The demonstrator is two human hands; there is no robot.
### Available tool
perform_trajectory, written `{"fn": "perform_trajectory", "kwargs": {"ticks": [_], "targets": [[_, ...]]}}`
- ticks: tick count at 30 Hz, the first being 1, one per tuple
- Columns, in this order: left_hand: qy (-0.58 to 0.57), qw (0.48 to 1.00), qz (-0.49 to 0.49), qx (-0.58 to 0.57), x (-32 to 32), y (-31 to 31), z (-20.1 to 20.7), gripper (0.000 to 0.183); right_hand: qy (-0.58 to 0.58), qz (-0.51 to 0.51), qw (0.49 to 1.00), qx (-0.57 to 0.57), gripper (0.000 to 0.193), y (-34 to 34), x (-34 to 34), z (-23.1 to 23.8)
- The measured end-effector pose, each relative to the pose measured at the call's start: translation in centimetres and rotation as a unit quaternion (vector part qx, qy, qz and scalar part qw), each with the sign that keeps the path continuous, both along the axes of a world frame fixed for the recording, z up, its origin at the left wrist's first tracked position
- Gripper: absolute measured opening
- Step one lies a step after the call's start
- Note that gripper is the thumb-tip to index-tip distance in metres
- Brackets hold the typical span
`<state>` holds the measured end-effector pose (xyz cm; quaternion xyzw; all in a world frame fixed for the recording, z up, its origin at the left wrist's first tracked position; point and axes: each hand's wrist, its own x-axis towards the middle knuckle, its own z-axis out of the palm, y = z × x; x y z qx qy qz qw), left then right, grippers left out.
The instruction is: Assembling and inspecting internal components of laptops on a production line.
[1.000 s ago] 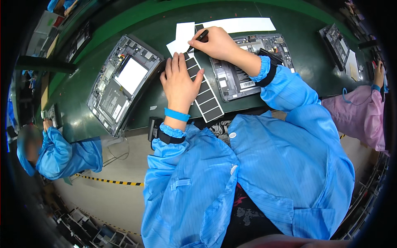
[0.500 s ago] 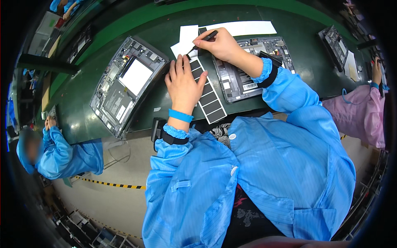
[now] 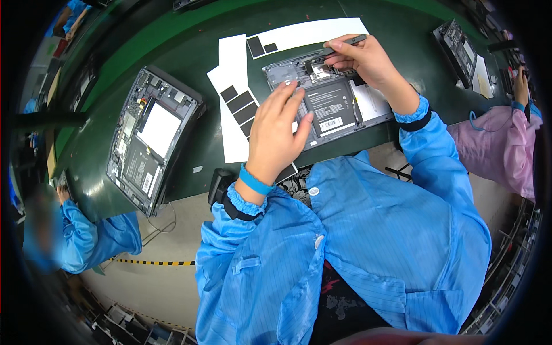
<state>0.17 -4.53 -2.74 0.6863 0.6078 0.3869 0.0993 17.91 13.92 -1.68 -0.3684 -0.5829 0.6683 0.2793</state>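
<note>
The opened tablet lies upper centre, near the table's front edge. The left hand rests spread on it; the right hand pinches tweezers over its top edge.

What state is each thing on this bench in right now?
Opened device: back cover off, insides showing, flat on the bench.
Second opened device: also uncovered, lying untouched.
Left hand: resting flat on the opened device.
Right hand: gripping dark tweezers.
Sticker sheet: partly used, black patches left.
</note>
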Motion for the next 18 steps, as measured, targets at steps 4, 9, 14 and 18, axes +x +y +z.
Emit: {"fn": "perform_trajectory", "kwargs": {"ticks": [4, 9, 14, 18], "targets": [[0.053, 0.998, -0.005, -0.015, 0.5, 0.2, -0.9, 0.041, 0.006, 0.025, 1.0, 0.016, 0.026, -0.8, -0.3, 0.1], [0.057, 0.998, 0.001, -0.033, 0.6, 0.2, -0.9, 0.042, -0.004, 0.011, 1.0, 0.021, 0.025, -0.7, -0.5, -0.4], [0.073, 0.997, 0.004, -0.035, 0.9, 0.5, -0.4, 0.041, 0.012, -0.017, 0.999, 0.025, 0.025, -0.6, -0.6, -0.7], [0.083, 0.996, 0.018, -0.031, 1.7, 1.8, 0.3, 0.041, -0.004, -0.006, 0.999, 0.032, 0.026, -0.3, -0.4, -1.0]]}}
